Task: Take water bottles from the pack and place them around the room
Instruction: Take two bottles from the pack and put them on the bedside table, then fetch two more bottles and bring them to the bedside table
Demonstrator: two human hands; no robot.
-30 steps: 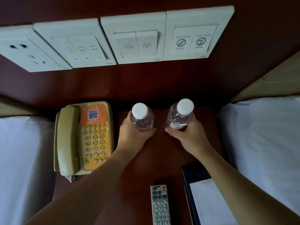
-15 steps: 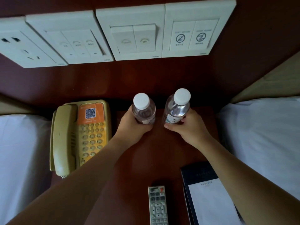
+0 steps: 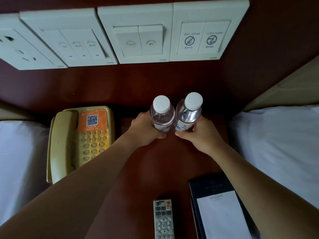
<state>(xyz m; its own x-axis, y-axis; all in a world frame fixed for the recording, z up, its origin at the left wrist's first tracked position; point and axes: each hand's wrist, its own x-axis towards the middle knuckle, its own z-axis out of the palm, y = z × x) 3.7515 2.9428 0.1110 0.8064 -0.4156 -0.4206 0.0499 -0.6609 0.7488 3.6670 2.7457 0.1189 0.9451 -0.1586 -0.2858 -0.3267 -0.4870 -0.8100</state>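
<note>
Bottles [image 3: 162,116] upright, caps [image 3: 193,100] up, touching

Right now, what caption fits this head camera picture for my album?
Left hand and right hand hold two water bottles together on a nightstand.

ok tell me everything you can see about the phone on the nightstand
The phone is a corded-style desk set in yellowed cream plastic, lying flat at the left of the dark wooden nightstand, beside a white pillow. Its handset rests in the cradle along the left side. An orange sticker with a QR code covers the top, above a yellow keypad. The left forearm hides its near corner; neither hand touches it.
</note>
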